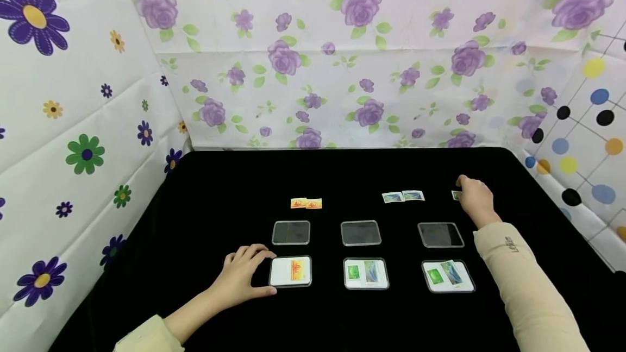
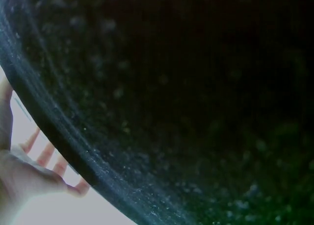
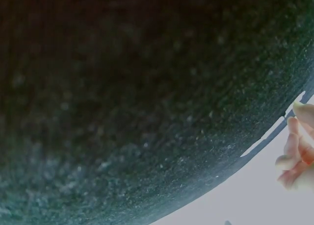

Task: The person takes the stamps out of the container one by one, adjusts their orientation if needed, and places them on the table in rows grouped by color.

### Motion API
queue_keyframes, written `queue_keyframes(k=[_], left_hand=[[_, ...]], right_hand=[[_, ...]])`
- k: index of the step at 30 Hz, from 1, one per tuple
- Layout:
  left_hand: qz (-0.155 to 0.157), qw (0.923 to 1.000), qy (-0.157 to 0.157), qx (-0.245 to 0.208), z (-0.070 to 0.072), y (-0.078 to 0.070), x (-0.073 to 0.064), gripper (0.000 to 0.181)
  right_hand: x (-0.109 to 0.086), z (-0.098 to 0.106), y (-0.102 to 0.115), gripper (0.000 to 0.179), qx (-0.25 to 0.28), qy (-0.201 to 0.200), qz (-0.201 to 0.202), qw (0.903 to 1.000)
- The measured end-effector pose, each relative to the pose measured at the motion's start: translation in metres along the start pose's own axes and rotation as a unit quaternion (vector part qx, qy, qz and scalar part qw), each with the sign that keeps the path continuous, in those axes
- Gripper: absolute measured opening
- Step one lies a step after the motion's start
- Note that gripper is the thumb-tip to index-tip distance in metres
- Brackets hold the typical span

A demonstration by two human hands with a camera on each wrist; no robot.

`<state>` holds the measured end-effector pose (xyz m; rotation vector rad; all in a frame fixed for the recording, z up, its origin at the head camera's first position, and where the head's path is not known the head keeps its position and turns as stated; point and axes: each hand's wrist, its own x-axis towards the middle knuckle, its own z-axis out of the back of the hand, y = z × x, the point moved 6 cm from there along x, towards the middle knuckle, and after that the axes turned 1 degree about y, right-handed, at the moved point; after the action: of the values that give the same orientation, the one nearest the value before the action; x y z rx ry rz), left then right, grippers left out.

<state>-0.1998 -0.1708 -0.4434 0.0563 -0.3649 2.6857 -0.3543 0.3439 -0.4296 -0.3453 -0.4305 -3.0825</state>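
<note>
My left hand point(image 1: 244, 275) rests at the left edge of a clear case point(image 1: 290, 271), fingertips at its upper corner and thumb at its lower one. The case holds a white card with an orange stamp point(image 1: 298, 270). In the left wrist view the left hand's fingers point(image 2: 45, 154) are spread and fairly straight. My right hand point(image 1: 476, 199) reaches to the back right, over a green stamp point(image 1: 456, 195) it partly covers. In the right wrist view the right hand point(image 3: 299, 151) has thumb and index tips close together beside white stamp edges point(image 3: 265, 137); whether they pinch one I cannot tell.
Two more cases, the middle case point(image 1: 366, 286) and the right case point(image 1: 447, 287), hold white cards with green and blue stamps. Behind stand three clear lids point(image 1: 290, 232). Overlapping orange stamps point(image 1: 306, 203) and blue stamps point(image 1: 403, 196) lie farther back on the black cloth point(image 1: 235, 189).
</note>
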Motion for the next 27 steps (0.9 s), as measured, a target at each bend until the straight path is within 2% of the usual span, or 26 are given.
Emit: queue_keyframes(k=[8,27], left_hand=[[0.004,1.0,0.003,-0.001,-0.002,0.0,0.0,0.066],[-0.001,1.0,0.003,-0.007,-0.001,-0.002,0.003,0.066]], right_hand=[[-0.002,0.004,-0.004,0.017,0.001,-0.003,0.0,1.0],[-0.012,0.012,-0.018,0.014,0.007,0.03,-0.003,0.9995]])
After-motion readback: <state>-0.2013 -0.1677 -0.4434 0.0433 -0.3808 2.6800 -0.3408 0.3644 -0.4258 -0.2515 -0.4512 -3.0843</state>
